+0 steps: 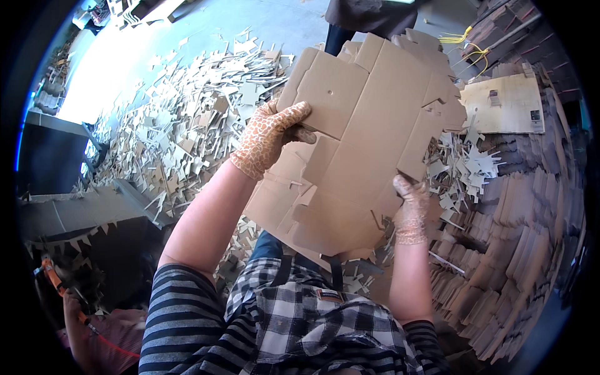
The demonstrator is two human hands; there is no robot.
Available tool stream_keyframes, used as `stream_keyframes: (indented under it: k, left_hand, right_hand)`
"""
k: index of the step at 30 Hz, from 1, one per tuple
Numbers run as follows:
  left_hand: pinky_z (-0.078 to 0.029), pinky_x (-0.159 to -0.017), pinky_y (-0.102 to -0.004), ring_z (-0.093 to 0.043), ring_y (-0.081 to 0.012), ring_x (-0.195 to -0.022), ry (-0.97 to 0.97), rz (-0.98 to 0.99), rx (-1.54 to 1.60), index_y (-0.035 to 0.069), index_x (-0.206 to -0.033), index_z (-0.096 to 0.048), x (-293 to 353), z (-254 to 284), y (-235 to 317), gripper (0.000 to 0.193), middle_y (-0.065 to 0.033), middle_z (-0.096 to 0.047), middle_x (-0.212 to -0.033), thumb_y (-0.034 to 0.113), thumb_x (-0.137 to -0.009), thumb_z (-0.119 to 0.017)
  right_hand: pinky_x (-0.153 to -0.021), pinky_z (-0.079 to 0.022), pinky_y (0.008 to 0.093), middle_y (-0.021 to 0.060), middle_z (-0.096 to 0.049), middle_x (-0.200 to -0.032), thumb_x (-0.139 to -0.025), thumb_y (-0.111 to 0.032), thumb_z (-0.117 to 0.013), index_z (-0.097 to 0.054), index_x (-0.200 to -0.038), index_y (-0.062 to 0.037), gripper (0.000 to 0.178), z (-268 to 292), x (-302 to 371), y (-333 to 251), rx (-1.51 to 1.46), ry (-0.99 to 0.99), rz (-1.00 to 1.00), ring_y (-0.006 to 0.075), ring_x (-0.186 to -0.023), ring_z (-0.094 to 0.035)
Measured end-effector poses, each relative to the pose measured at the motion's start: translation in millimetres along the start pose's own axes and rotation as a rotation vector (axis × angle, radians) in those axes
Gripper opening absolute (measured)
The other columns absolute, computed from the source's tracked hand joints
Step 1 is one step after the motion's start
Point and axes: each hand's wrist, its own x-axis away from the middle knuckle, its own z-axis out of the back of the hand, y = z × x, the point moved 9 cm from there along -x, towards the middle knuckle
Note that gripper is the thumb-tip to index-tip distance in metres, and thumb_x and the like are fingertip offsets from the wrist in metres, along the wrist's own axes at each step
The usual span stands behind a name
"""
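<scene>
Both my hands wear patterned orange-and-white gloves. Between them is a flat brown die-cut cardboard sheet [375,119], creased, with notched edges and a small hole. My left hand [272,134] is closed on its left edge, thumb on top and fingers underneath. On the lower right edge, my right hand [411,203] grips with the thumb over the front; its other fingers are mostly hidden. More cardboard [281,197] shows below and behind the sheet, but I cannot tell whether it is attached or a separate piece.
Cardboard offcuts [187,119] lie heaped on the floor to the left. Stacks of flat cardboard [500,250] stand along the right, near a pale board [503,103] and yellow straps [478,53]. A person [369,15] stands ahead; another person [109,334] with an orange tool [53,278] is at lower left.
</scene>
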Motion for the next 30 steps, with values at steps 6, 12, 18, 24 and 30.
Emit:
stream_keyframes:
  k: [6, 12, 18, 24, 30]
  left_hand:
    - [-0.055, -0.091, -0.0389, -0.066, -0.0225, -0.098, 0.168, 0.007, 0.179, -0.005, -0.126, -0.056, -5.5, 26.2, -81.3, 0.043, -0.0138, -0.066, -0.110, 0.025, -0.095, -0.064]
    - [-0.053, -0.089, -0.0335, -0.065, -0.0190, -0.098, 0.160, 0.062, -0.070, -0.007, -0.116, -0.063, -21.4, 23.1, -120.5, 0.040, -0.0112, -0.068, -0.102, 0.028, -0.098, -0.062]
    - [-0.030, -0.115, -0.0486, -0.041, -0.0370, -0.137, 0.056, -0.422, -1.649, 0.011, -0.137, -0.054, -26.3, 30.5, -124.4, 0.051, -0.0167, -0.049, -0.144, 0.036, -0.093, -0.060]
    - [-0.020, -0.118, -0.0570, -0.025, -0.0448, -0.144, -0.386, -0.294, -1.655, 0.012, -0.137, -0.052, 77.9, 33.0, -195.6, 0.067, -0.0159, -0.039, -0.152, 0.040, -0.079, -0.072]
    - [-0.039, -0.107, -0.0555, -0.047, -0.0360, -0.132, -0.921, 0.057, -1.694, 0.019, -0.124, -0.062, 290.2, 109.5, -255.6, 0.042, -0.0123, -0.054, -0.137, 0.038, -0.086, -0.061]
  right_hand:
    - [-0.082, -0.056, 0.0338, 0.0044, -0.067, -0.100, -0.075, -0.008, -0.078, -0.063, -0.113, -0.0027, 0.041, 39.7, -29.2, 43.7, 0.061, -0.165, -0.148, 0.0175, -0.095, -0.064]
    - [-0.090, -0.055, 0.0383, 0.0101, -0.062, -0.119, -0.067, -0.006, -0.080, -0.053, -0.131, -0.0010, 0.070, 61.6, 8.7, 78.5, -0.024, 0.000, -0.209, 0.0248, -0.103, -0.064]
    - [-0.089, -0.056, 0.0379, 0.0121, -0.064, -0.116, -0.068, -0.010, -0.078, -0.055, -0.129, 0.0037, 0.066, 102.1, 14.6, 83.0, -0.179, 0.031, -0.216, 0.0253, -0.101, -0.066]
    - [-0.091, -0.055, 0.0386, 0.0120, -0.065, -0.113, -0.071, -0.005, -0.076, -0.056, -0.128, 0.0025, 0.061, 105.9, -2.1, 89.4, -0.118, 0.063, -0.265, 0.0256, -0.102, -0.065]
    - [-0.088, -0.055, 0.0360, 0.0098, -0.066, -0.110, -0.067, -0.002, -0.079, -0.062, -0.119, 0.0000, 0.055, 19.7, -17.2, 88.5, -0.130, -0.036, -0.158, 0.0220, -0.102, -0.064]
